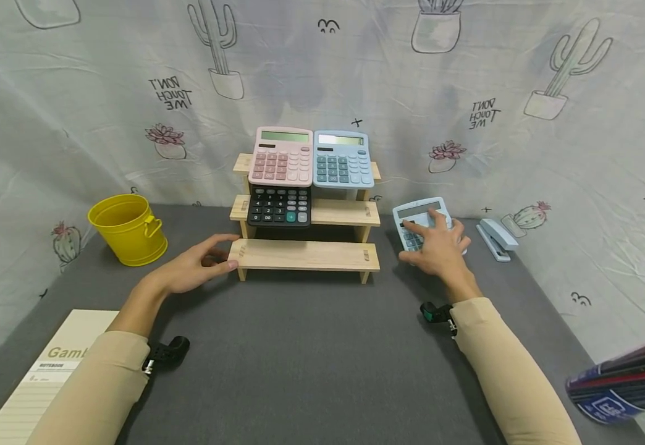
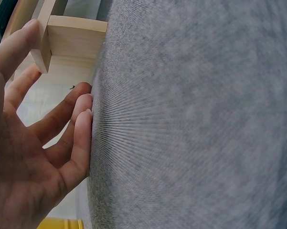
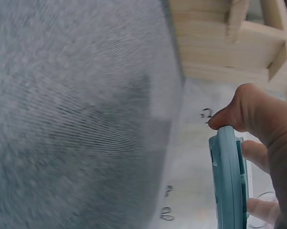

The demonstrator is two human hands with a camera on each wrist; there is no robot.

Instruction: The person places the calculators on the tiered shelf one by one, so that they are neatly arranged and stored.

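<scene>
A light blue calculator [image 1: 417,213] lies on the grey table [image 1: 311,358] right of a three-step wooden stand [image 1: 306,254]. My right hand [image 1: 439,247] lies over it. In the right wrist view the thumb [image 3: 239,107] presses the calculator's [image 3: 228,181] near edge and the fingers reach round its far side. My left hand [image 1: 194,269] rests relaxed at the left end of the bottom step. Its fingertips [image 2: 83,107] touch the table cloth beside the stand's leg [image 2: 76,40]. It holds nothing.
A pink calculator [image 1: 281,157] and a blue calculator [image 1: 342,159] lean on the top step, a black calculator [image 1: 279,206] on the middle step. A yellow bucket [image 1: 129,228] stands at the left, a stapler [image 1: 497,238] at the right, a notebook [image 1: 39,383] front left, stacked books [image 1: 628,386] front right.
</scene>
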